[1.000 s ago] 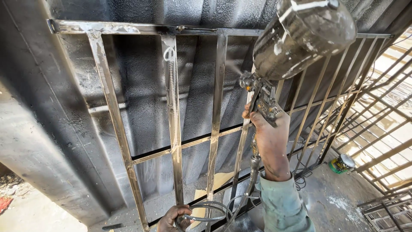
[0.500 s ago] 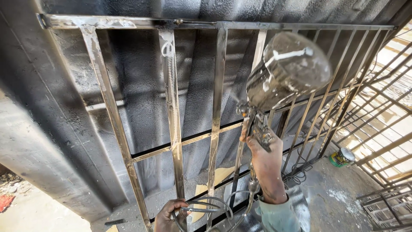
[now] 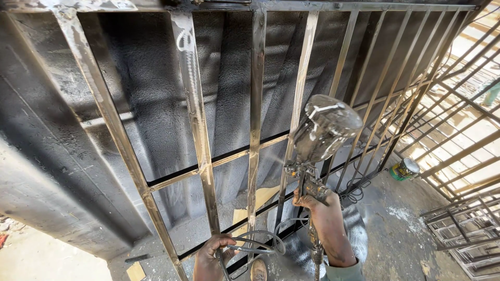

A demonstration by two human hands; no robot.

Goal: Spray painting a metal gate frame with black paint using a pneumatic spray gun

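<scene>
Gripping the spray gun [image 3: 312, 179] handle, right hand [image 3: 328, 224] fingers closed; gun's long axis upright, metal cup [image 3: 325, 127] on top, nozzle facing left at the vertical bar [image 3: 297, 109] just beside it. Left hand [image 3: 211, 255], lower and left, closed on looped hose [image 3: 255, 244]. Grille frame [image 3: 120, 135] leans on blackened wall. Small round tin w/ green label [image 3: 404, 169] on floor, well apart to the right.
</scene>
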